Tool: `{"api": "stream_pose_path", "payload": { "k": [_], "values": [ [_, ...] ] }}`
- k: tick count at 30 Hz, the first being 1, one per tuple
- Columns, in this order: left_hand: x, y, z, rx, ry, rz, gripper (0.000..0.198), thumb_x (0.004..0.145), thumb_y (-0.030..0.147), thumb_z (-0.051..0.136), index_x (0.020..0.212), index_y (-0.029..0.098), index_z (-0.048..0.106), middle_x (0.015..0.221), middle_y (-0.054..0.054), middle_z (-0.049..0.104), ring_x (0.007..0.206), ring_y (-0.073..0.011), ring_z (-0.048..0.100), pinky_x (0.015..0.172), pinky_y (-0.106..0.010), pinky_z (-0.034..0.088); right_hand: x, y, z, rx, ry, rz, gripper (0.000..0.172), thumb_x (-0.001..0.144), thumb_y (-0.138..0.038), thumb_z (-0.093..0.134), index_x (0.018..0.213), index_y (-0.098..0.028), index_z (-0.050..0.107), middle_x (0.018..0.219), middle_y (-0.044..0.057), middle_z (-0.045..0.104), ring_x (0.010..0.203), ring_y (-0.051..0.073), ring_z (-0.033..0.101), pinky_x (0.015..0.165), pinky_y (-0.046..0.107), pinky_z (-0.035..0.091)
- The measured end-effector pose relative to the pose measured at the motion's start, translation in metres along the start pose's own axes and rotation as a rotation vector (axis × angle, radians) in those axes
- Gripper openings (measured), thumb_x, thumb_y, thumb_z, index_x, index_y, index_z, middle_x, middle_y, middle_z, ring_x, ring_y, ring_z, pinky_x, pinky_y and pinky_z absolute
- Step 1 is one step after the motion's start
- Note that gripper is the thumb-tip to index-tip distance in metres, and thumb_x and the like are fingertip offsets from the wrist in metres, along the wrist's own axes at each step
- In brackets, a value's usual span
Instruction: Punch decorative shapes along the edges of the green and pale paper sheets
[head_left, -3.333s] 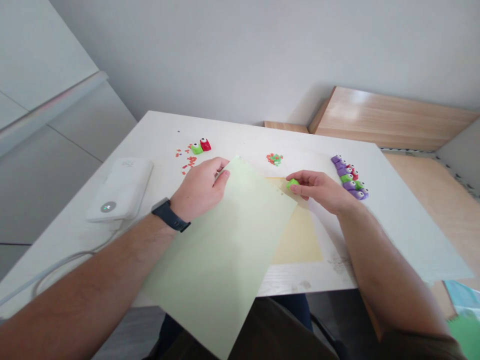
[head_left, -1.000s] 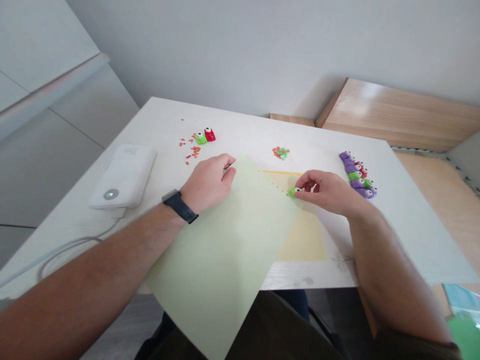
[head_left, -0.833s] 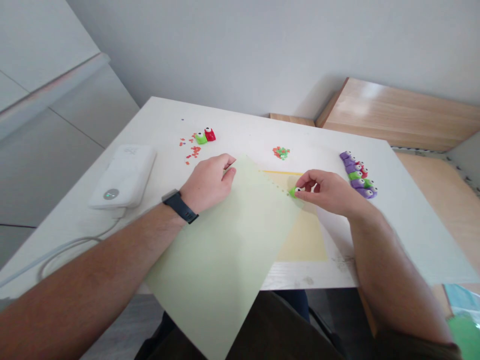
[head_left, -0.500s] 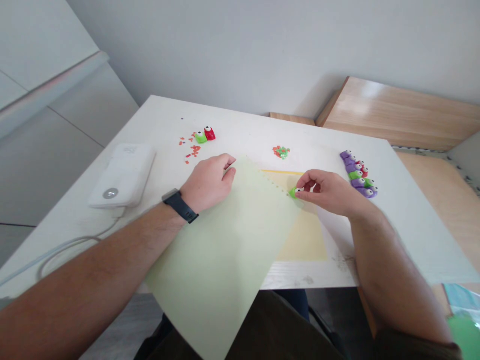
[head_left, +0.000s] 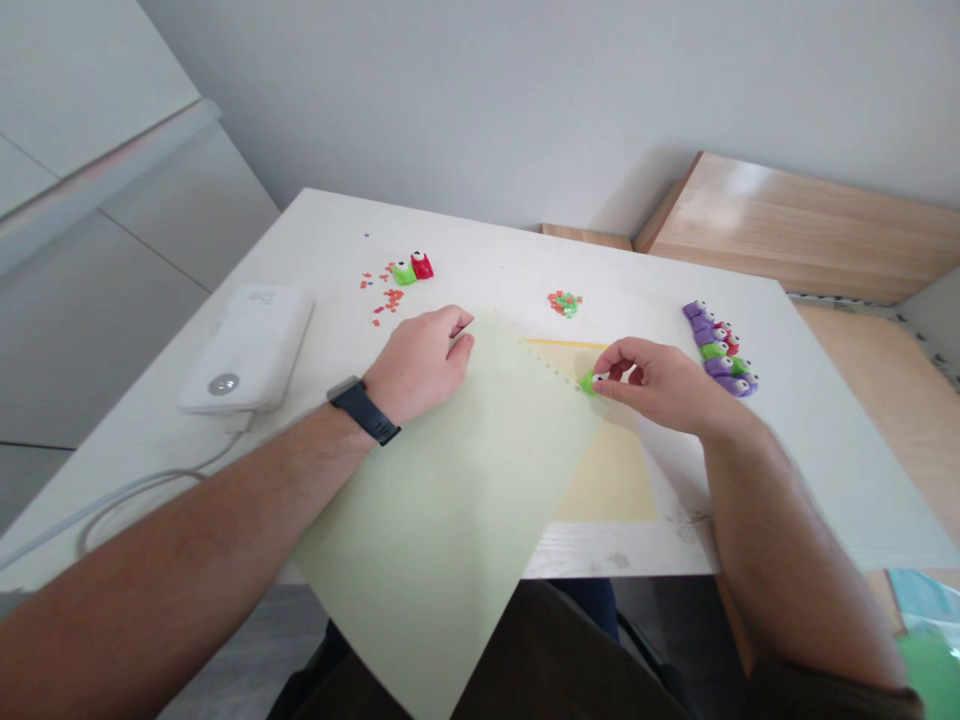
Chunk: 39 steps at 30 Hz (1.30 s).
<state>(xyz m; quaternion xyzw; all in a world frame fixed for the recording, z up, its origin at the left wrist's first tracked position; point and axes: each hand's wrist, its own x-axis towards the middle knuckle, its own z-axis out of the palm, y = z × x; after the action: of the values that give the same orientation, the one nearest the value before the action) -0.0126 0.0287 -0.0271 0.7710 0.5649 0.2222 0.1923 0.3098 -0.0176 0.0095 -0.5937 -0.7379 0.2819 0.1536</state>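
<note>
A pale green sheet of paper (head_left: 465, 470) lies askew on the white table, its near corner hanging past the front edge. Beneath its right side is a yellow sheet (head_left: 619, 470). My left hand (head_left: 422, 360), with a dark watch at the wrist, rests closed on the green sheet's upper left edge; whatever its fingers pinch is hidden. Between thumb and fingers, my right hand (head_left: 652, 385) holds a small green punch with white eyes (head_left: 589, 383) at the green sheet's right edge. A row of small holes runs along that edge, up and left from the punch.
Green and red punches (head_left: 412, 268) stand at the back left beside orange paper bits (head_left: 393, 299). Green and orange bits (head_left: 565, 304) lie at the back middle. Several purple, green and red punches (head_left: 718, 350) sit at right, a white power bank (head_left: 251, 345) with a cable at left.
The whole view has shifted very slightly. Both hands, the sheets and the punch stay in nearly the same places.
</note>
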Motion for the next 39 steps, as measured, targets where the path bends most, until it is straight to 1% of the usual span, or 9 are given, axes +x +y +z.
{"api": "stream_pose_path", "payload": {
  "k": [8,14,28,39],
  "values": [
    [-0.0009,0.0014,0.0014,-0.042,0.002,-0.024,0.029,0.097,0.034,0.054,0.116,0.02,0.071,0.118,-0.01,0.079,0.108,-0.028,0.074,0.099,-0.041,0.056,0.0003,0.0,0.0001,-0.031,0.005,-0.012,0.014,0.088,-0.036,0.073,0.095,-0.023,0.073,0.089,0.003,0.074,0.078,0.019,0.065,0.072,0.034,0.049],
    [-0.0013,0.0012,0.0024,-0.038,0.007,-0.021,0.03,0.097,0.033,0.055,0.117,0.019,0.07,0.118,-0.011,0.079,0.107,-0.0283,0.075,0.099,-0.042,0.057,0.0,0.0011,-0.0004,-0.019,0.002,-0.013,0.012,0.088,-0.033,0.073,0.095,-0.024,0.073,0.092,0.003,0.074,0.081,0.02,0.067,0.073,0.034,0.05],
    [-0.0003,0.0004,0.0033,-0.035,0.019,-0.034,0.03,0.096,0.032,0.056,0.119,0.019,0.07,0.118,-0.011,0.08,0.108,-0.0279,0.075,0.1,-0.041,0.057,-0.0014,-0.0018,-0.0012,-0.032,0.017,0.001,0.013,0.087,-0.035,0.074,0.094,-0.024,0.074,0.091,0.003,0.074,0.08,0.02,0.066,0.073,0.035,0.05],
    [-0.0015,0.0023,0.0026,-0.043,0.016,-0.036,0.03,0.096,0.032,0.056,0.118,0.019,0.071,0.118,-0.01,0.08,0.107,-0.0277,0.075,0.101,-0.042,0.057,-0.0013,-0.0029,0.0001,-0.06,0.026,-0.009,0.014,0.087,-0.035,0.075,0.093,-0.023,0.075,0.089,0.003,0.074,0.074,0.018,0.064,0.07,0.034,0.048]
  ]
}}
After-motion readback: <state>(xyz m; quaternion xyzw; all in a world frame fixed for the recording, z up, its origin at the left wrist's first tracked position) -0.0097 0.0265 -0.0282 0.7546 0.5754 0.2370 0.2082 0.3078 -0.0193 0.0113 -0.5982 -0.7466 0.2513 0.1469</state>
